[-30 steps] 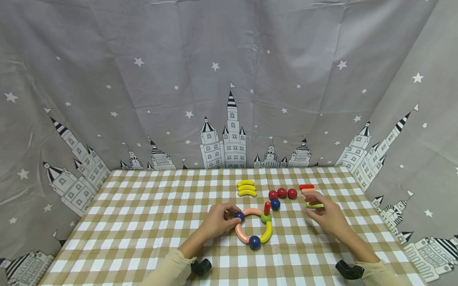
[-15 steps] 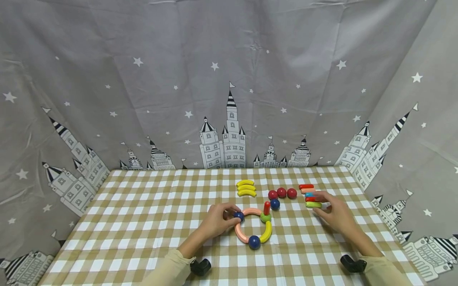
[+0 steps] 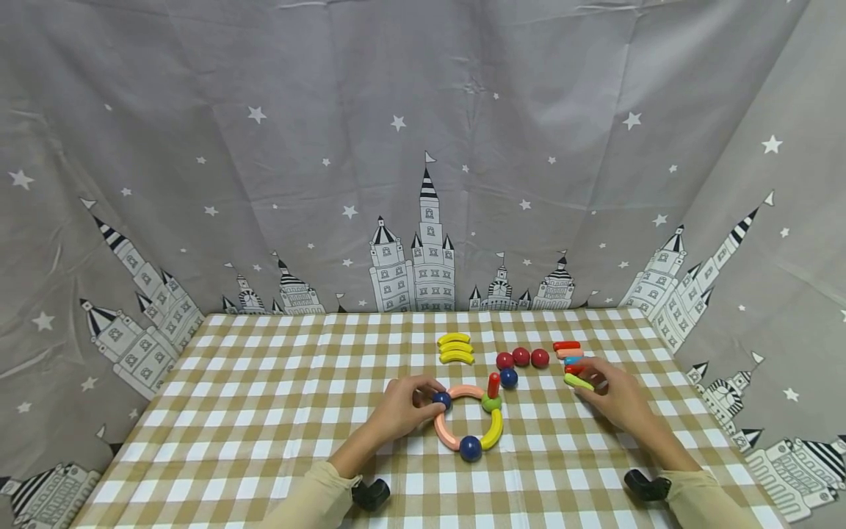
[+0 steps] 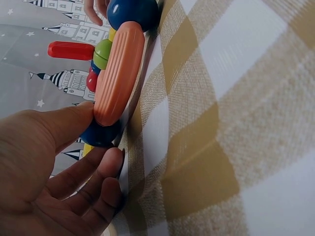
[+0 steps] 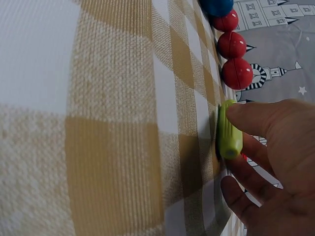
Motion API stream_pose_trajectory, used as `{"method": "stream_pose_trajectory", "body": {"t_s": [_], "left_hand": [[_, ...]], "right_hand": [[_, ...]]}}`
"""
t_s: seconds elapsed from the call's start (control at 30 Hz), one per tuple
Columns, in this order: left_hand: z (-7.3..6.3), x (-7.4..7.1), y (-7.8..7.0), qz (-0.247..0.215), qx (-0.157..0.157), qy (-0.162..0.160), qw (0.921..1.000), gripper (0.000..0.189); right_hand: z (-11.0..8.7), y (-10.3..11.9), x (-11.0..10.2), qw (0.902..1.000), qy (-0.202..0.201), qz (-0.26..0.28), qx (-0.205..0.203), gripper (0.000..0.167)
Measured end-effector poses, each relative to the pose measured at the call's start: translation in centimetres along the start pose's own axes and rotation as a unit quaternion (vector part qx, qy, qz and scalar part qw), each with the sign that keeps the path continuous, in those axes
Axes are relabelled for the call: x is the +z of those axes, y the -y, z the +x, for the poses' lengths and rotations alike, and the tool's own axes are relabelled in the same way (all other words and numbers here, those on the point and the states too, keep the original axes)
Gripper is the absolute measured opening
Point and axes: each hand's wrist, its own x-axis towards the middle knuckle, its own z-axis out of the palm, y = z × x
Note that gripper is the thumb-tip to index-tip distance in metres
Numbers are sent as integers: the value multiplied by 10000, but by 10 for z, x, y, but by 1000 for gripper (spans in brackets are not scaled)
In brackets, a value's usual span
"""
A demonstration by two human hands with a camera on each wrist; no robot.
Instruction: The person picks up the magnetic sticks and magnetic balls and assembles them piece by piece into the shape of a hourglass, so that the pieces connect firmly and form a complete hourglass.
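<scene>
On the checked cloth lies a ring of two blue balls, a green ball, two curved salmon rods [image 3: 468, 391] and a curved yellow rod [image 3: 492, 430]. My left hand [image 3: 405, 406] pinches the ring's left blue ball [image 4: 101, 135] between thumb and fingers. From the green ball [image 3: 491, 403] a red stick [image 3: 493, 385] stands upright. At the right, my right hand [image 3: 615, 393] pinches a lime-green ribbed stick [image 5: 230, 130], its thumb over the near side and fingers behind. The stick is tilted beside the row of sticks. The ring's front blue ball [image 3: 471, 448] is untouched.
Three curved yellow rods [image 3: 456, 347] lie behind the ring. Near them sit three red balls [image 3: 521, 357] and a loose blue ball [image 3: 508, 378]. A red stick [image 3: 566, 344], a salmon stick [image 3: 569, 353] and a blue stick [image 3: 572, 361] lie by my right hand.
My right hand has drawn back slightly and closed its thumb and fingers on the lime-green stick, which has turned at an angle to the others. My left hand holds still.
</scene>
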Motion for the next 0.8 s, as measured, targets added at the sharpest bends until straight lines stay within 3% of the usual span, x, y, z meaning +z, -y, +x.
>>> {"method": "stream_pose_trajectory", "body": {"t_s": [0.17,0.5,0.8], "left_hand": [[0,0,0,10,-16,-4,10000,19],[0,0,1,54,-5,-3,10000,20],[1,0,0,102,-73,19,9999,19]], "right_hand": [[0,4,2,9999,96,131,7,35],[5,9,1,9964,755,-179,339,29],[5,12,-1,9950,895,-265,351,29]]}}
